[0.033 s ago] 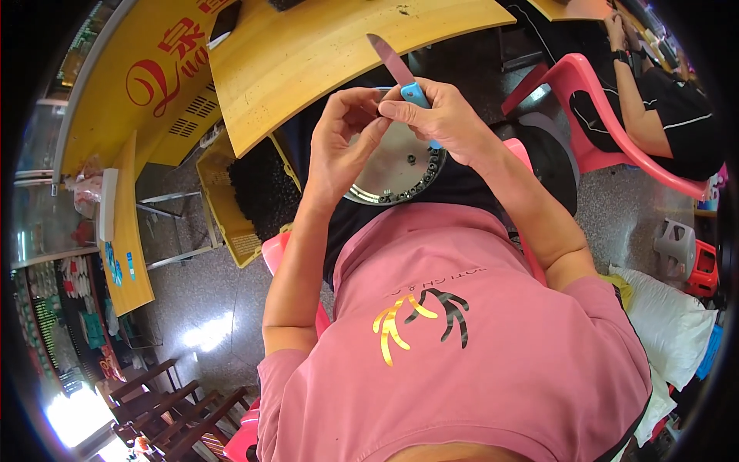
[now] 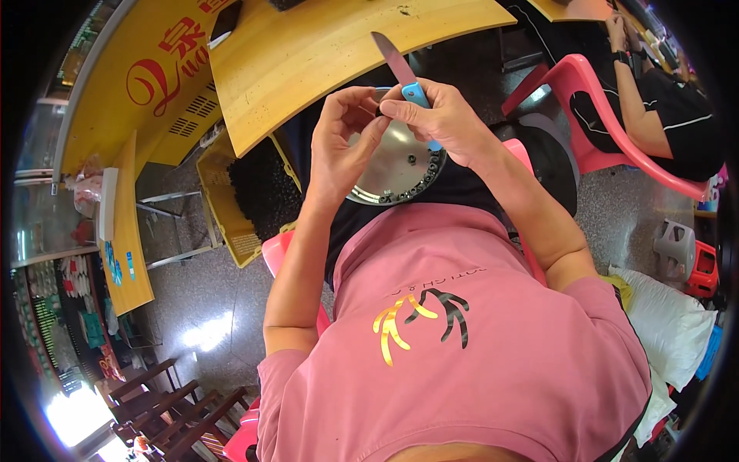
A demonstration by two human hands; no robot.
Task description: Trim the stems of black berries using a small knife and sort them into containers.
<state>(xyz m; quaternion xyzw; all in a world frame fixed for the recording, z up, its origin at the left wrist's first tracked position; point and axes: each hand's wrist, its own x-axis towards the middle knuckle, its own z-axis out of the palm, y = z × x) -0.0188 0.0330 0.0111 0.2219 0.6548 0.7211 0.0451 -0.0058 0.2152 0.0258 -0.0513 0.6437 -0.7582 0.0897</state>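
From my remote seat I see the right hand (image 2: 448, 125) wrapped around a blue-handled, steel-bladed knife (image 2: 401, 66), its smooth, tapering blade pointing up beyond the knuckles; the left hand (image 2: 336, 146) pinches a tiny dark piece (image 2: 382, 111) against the right thumb, too hidden for me to tell its shape; I judge the knife light and stiff, best held by its handle, the piece light, perhaps slippery, best pinched at its edges; below the grip lies a shiny round metal tray (image 2: 391, 168) with small black ring-like pieces (image 2: 422, 183).
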